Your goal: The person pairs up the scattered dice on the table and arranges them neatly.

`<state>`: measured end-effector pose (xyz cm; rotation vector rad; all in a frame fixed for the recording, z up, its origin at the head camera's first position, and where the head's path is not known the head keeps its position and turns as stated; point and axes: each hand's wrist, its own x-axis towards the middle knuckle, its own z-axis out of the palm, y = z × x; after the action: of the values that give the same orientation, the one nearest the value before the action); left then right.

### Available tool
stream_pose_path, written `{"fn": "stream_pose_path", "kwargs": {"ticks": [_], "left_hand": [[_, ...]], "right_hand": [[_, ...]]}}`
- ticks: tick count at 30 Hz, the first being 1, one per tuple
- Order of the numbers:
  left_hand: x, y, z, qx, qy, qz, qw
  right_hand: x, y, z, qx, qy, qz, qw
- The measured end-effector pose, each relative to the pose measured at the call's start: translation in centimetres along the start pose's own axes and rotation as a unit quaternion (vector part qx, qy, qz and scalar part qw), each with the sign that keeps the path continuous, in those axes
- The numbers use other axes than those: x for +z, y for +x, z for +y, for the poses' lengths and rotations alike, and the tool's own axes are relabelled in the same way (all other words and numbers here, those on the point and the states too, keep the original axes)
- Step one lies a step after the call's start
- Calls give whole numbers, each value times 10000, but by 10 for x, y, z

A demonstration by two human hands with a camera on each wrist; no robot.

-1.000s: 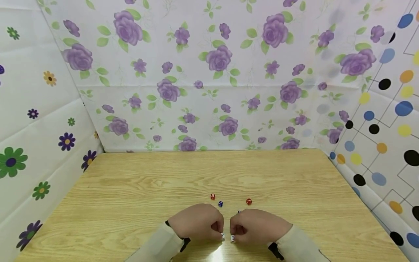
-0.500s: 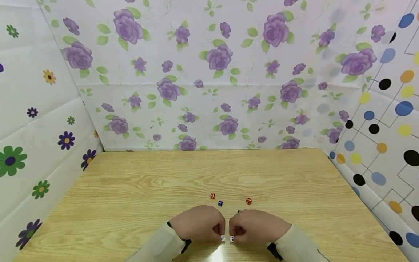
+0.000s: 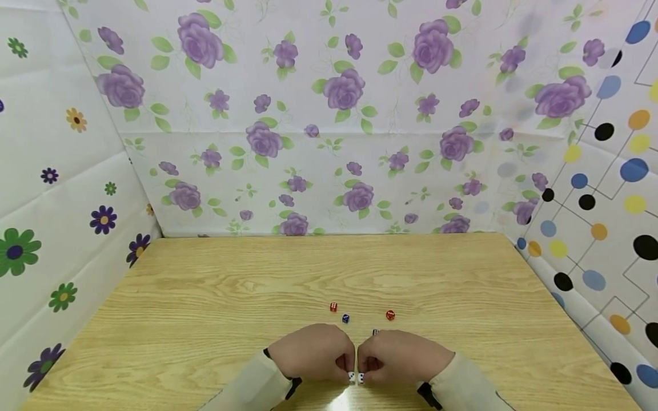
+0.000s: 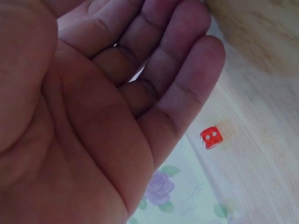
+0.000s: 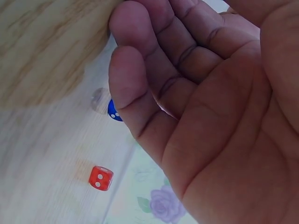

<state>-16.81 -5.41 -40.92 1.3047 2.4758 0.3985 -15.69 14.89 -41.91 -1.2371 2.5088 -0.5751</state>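
Note:
Near the front of the table, my left hand (image 3: pixel 315 352) pinches a white die (image 3: pixel 352 377) with dark pips. Facing it, my right hand (image 3: pixel 403 355) pinches a second white die (image 3: pixel 361 378). Only a sliver of space parts the two dice and the knuckles behind them. Both wrist views show palms and curled fingers, but the white dice are hidden there. Beyond the hands lie a red die (image 3: pixel 333 307) and a blue die (image 3: pixel 346 318) on the left, and another red die (image 3: pixel 390 315) on the right. A dark die (image 3: pixel 376 332) is partly covered by my right hand.
The wooden table (image 3: pixel 216 297) extends away from the hands on both sides. Behind it hangs a rose-patterned sheet (image 3: pixel 308 171). A flower-printed sheet (image 3: pixel 61 228) borders the left, and a dotted sheet (image 3: pixel 581 228) the right.
Both hands have moved inward, bringing the two white dice from a clear gap to nearly side by side. The red, blue and dark dice stay where they were.

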Motion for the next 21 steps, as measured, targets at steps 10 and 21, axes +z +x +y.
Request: {"fn": "stream_pose_path", "kwargs": {"ticks": [10, 21], "left_hand": [[1, 1, 1, 11, 56, 38, 10000], [2, 1, 1, 19, 53, 33, 10000]], "right_hand": [[2, 1, 1, 58, 121, -34, 9999], [1, 1, -2, 244, 176, -65, 9995]]}}
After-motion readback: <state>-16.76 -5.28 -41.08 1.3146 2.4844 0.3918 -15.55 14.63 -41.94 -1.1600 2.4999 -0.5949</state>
